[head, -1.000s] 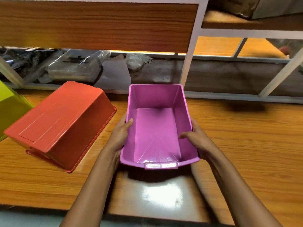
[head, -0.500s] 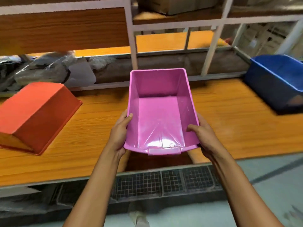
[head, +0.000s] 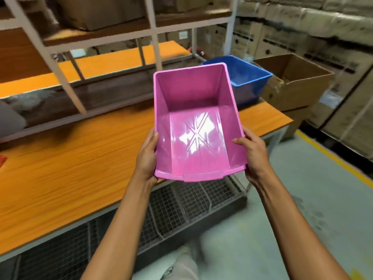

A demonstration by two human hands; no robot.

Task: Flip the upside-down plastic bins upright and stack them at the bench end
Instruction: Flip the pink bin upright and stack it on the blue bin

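Head view: your left hand (head: 147, 156) and right hand (head: 254, 156) are both clamped on the pink bin's (head: 196, 126) long sides, holding it upright, clear above the orange table (head: 66, 158), with the blue bin (head: 245, 82) upright at the table's far end.

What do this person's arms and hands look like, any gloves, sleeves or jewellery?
Both arms are bare as far up as the picture shows: no sleeves in view. The left hand and right hand wear no gloves, and no rings, watch or wristband can be seen. The fingernails look short and unpainted.
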